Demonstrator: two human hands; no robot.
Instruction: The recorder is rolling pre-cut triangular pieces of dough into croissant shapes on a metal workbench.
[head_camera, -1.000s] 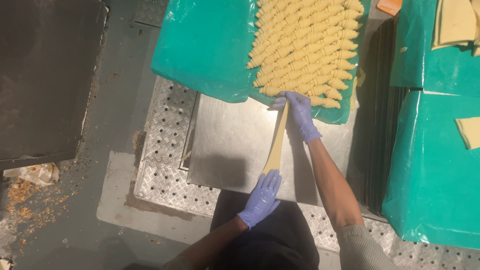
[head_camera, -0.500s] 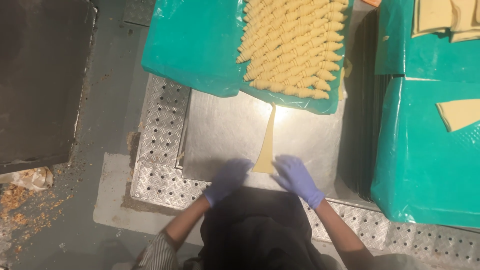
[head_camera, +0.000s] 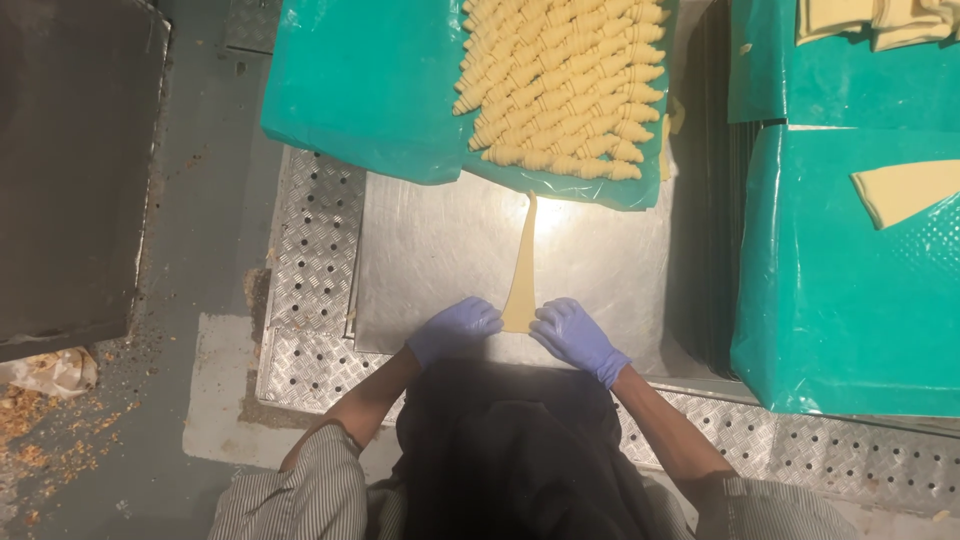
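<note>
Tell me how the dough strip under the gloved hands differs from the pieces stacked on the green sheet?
The dough strip lies flat, a long thin triangle; the rolled pieces are curled into ridged crescents. The strip lies alone on the metal table, both hands at its wide end; the rolled pieces sit packed in rows on the green sheet. Both are pale yellow dough.

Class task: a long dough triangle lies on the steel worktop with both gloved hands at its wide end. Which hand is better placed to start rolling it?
Neither clearly: left hand and right hand flank the dough triangle evenly, fingertips at its base.
</note>
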